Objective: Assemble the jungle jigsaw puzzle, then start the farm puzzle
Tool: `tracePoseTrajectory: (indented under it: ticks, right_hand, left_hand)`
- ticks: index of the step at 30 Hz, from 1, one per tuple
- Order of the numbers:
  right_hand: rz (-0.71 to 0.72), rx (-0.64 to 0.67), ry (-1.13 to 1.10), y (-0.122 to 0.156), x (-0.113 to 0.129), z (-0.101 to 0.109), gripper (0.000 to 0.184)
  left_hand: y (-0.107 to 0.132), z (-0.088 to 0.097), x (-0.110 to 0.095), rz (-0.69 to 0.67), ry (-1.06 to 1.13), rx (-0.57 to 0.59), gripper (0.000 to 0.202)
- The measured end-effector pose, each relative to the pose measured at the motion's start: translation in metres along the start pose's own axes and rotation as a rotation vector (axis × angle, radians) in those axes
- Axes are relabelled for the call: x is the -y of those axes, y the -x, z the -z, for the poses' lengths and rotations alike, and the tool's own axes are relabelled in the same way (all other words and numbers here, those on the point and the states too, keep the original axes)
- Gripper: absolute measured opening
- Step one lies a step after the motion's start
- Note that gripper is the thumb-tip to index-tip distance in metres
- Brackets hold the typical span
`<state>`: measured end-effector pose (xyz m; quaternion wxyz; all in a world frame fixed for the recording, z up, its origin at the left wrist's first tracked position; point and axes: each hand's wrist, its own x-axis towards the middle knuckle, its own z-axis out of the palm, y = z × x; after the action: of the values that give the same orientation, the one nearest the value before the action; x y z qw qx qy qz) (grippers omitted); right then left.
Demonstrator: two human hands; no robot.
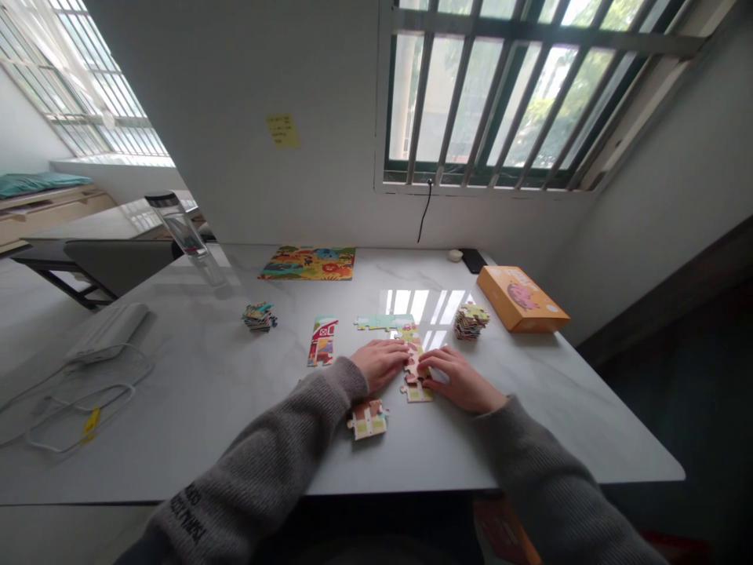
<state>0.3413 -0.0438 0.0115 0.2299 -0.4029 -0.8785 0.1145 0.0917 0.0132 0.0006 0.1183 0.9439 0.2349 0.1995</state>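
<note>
Both hands rest on a white marble table over a short column of joined puzzle pieces. My left hand lies flat, fingers stretched toward the pieces from the left. My right hand presses its fingertips on them from the right. A strip of pale green joined pieces lies just beyond the hands. A red barn section sits to the left, and a small loose cluster lies under my left forearm.
Two stacks of loose pieces flank the work area. A finished colourful puzzle lies at the back, an orange box at the right, a water bottle and a white device with cables at the left.
</note>
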Motion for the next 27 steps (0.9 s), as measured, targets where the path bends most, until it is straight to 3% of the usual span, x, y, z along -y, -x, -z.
tracePoseTrajectory:
  ticks: [4, 7, 12, 17, 27]
  right_hand:
    - [0.007, -0.014, 0.005, -0.001, 0.003, 0.0, 0.008]
    - [0.005, -0.023, 0.014, -0.002, 0.004, -0.001, 0.008]
    - [-0.065, -0.071, -0.005, 0.005, 0.006, -0.004, 0.032]
    - [-0.06, -0.073, -0.023, 0.022, 0.013, -0.004, 0.021]
    - [-0.047, -0.055, 0.025, 0.04, 0.027, -0.005, 0.019]
  left_hand:
    - [-0.01, 0.001, -0.003, -0.056, 0.05, 0.012, 0.025]
    - [-0.015, 0.005, -0.007, -0.013, 0.04, 0.042, 0.023]
    - [-0.017, 0.006, -0.012, 0.058, -0.043, 0.068, 0.034]
    - [-0.017, 0.001, -0.014, 0.062, -0.092, 0.07, 0.036]
    - [-0.017, 0.004, -0.017, 0.018, -0.109, 0.077, 0.028]
